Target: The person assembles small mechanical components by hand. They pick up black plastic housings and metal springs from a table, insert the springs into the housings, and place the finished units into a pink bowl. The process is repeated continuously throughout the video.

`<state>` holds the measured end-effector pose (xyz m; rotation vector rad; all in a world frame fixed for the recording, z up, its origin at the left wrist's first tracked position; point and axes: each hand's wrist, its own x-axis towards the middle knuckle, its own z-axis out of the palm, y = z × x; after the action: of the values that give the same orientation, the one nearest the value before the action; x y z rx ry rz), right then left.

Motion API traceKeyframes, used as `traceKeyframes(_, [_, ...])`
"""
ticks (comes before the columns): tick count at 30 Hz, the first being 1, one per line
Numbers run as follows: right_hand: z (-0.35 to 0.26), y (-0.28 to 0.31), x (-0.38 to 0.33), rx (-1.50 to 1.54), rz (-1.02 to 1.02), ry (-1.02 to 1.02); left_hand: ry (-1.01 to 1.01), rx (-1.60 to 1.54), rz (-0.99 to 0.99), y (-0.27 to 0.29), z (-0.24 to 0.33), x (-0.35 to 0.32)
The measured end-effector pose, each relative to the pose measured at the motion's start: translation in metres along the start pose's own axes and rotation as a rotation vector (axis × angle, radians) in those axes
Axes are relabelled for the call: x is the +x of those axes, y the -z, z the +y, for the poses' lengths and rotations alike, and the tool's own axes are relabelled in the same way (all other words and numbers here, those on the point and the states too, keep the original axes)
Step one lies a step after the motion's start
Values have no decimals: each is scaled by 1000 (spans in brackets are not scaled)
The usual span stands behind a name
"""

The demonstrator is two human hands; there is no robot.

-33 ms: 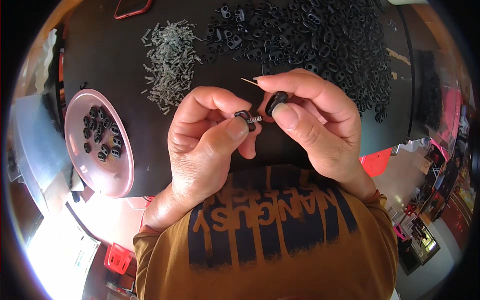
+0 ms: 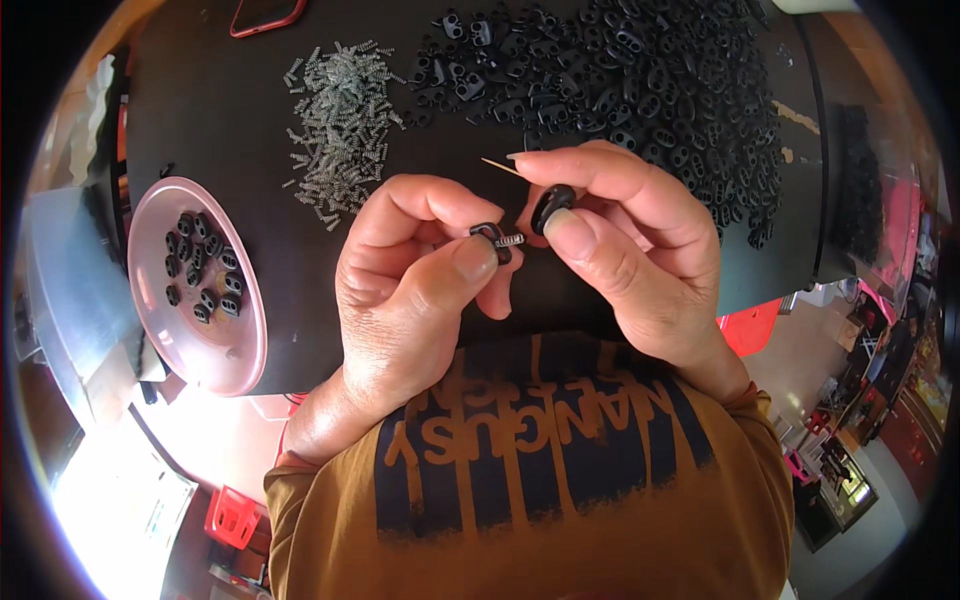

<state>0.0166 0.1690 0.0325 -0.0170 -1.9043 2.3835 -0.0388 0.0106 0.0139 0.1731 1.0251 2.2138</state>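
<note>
Between the thumb and fingers of my left hand (image 2: 410,265) is a small black plastic cord-lock piece (image 2: 485,232). A metal coil spring (image 2: 511,240) sticks out of it to the right. My right hand (image 2: 635,245) pinches another black cord-lock piece (image 2: 553,208), rounded on top, between thumb and fingers, a little apart from the spring. A thin wooden toothpick (image 2: 497,164) also juts out leftward from under my right index fingertip. Both hands hover over the near part of the dark table.
A heap of springs (image 2: 345,125) lies beyond my left hand. Many black cord-lock pieces (image 2: 640,80) spread across the far right of the table (image 2: 440,150). At the left, a pink plate (image 2: 240,355) holds several two-hole cord locks (image 2: 200,250). A red-edged phone (image 2: 265,14) lies at the far edge.
</note>
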Motion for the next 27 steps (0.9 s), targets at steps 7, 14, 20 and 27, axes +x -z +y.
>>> traceKeyframes(7, [6, -4, 0, 164, 49, -1, 19, 85, 100, -8, 1, 1])
traceKeyframes(14, [8, -6, 0, 21, 48, 84, 31, 100, 80, -4, 3, 1])
traceKeyframes(20, [8, 0, 4, -363, 49, 285, 38, 151, 123, -7, 4, 0])
traceKeyframes(27, [12, 1, 10, -613, 35, 483, 15, 210, 105, -7, 2, -1])
